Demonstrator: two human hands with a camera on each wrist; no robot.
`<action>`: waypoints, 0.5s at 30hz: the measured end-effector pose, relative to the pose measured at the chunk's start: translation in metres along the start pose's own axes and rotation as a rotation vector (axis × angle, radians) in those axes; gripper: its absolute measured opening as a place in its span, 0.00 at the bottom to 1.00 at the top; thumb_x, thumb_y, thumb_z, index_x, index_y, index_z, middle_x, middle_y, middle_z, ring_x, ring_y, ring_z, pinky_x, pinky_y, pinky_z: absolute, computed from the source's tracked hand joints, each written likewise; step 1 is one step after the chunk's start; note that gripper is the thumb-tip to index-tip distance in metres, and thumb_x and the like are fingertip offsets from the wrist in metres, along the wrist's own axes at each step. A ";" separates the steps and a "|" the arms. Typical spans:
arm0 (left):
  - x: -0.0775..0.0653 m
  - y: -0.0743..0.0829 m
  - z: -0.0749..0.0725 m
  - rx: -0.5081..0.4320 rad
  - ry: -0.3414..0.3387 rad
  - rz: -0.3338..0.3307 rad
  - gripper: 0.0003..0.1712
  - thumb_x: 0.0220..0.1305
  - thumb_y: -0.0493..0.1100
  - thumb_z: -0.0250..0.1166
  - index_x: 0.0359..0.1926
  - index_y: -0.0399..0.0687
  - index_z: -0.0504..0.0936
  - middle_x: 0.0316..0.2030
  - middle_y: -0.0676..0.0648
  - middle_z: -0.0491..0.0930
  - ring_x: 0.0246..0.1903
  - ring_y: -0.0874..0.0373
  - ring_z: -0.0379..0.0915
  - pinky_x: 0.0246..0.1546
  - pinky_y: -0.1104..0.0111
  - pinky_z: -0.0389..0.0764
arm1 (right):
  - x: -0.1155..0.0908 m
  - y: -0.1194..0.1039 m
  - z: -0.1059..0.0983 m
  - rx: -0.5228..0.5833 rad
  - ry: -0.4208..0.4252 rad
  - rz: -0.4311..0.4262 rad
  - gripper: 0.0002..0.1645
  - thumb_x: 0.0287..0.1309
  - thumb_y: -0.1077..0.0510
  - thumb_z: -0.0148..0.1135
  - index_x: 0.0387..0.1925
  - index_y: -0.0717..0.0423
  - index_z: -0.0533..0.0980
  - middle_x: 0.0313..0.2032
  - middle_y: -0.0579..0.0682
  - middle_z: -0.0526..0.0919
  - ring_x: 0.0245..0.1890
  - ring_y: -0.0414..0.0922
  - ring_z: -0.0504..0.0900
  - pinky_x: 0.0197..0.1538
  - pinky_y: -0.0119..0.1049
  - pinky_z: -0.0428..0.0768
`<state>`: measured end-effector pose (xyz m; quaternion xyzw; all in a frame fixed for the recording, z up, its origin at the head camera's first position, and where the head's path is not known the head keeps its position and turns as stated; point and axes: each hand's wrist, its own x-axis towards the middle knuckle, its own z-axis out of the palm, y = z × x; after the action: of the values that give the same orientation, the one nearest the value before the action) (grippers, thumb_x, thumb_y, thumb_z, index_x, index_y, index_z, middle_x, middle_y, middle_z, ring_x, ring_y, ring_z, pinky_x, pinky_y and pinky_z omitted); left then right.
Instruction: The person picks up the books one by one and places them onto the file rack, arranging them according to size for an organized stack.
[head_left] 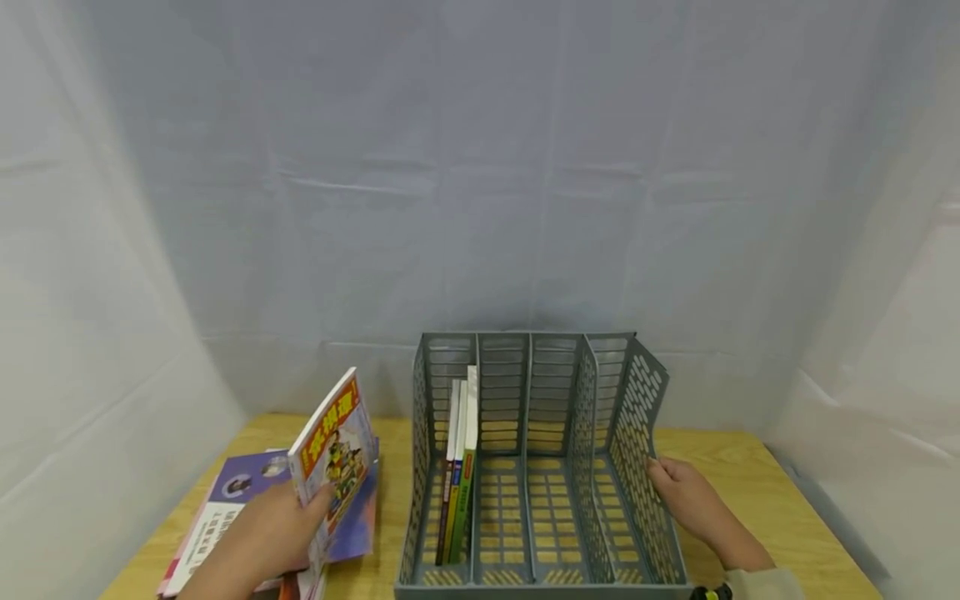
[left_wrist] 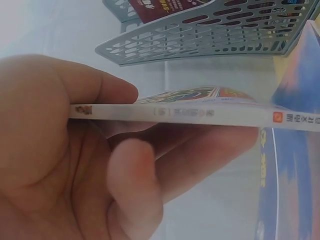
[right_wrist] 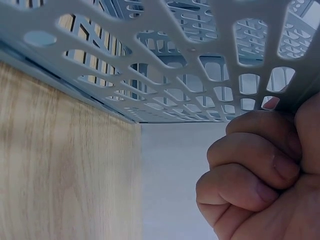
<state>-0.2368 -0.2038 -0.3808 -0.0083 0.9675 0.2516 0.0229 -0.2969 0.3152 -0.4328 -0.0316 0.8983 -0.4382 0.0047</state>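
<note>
My left hand pinches a thin book with a red and yellow title, held upright over a pile of books at the left. In the left wrist view its white spine runs between thumb and fingers. A grey slatted file rack with several upright compartments stands mid-table. Three thin books stand in its leftmost compartment, leaning slightly right. My right hand grips the front edge of the rack's right side wall, with curled fingers seen in the right wrist view.
Purple and white books lie stacked on the wooden table left of the rack. White sheeting hangs behind the table and on both sides. A dark band sits on the right wrist, near the rack's front corner.
</note>
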 end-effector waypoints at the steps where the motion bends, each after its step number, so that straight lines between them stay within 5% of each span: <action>1: 0.000 0.001 0.000 0.002 -0.004 -0.002 0.38 0.79 0.58 0.50 0.67 0.26 0.72 0.51 0.30 0.84 0.47 0.33 0.84 0.45 0.38 0.80 | 0.000 0.000 0.000 -0.001 0.001 0.001 0.28 0.83 0.47 0.42 0.22 0.53 0.61 0.17 0.45 0.60 0.17 0.40 0.56 0.23 0.34 0.63; 15: 0.005 0.005 0.005 -0.005 -0.002 -0.005 0.37 0.78 0.58 0.50 0.68 0.28 0.73 0.51 0.33 0.85 0.45 0.38 0.85 0.42 0.40 0.81 | 0.000 -0.002 0.000 0.013 -0.010 0.008 0.29 0.83 0.47 0.42 0.21 0.54 0.61 0.16 0.45 0.60 0.16 0.40 0.55 0.23 0.35 0.63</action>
<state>-0.2415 -0.1967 -0.3833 -0.0104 0.9669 0.2539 0.0242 -0.2965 0.3141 -0.4306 -0.0301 0.8955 -0.4439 0.0111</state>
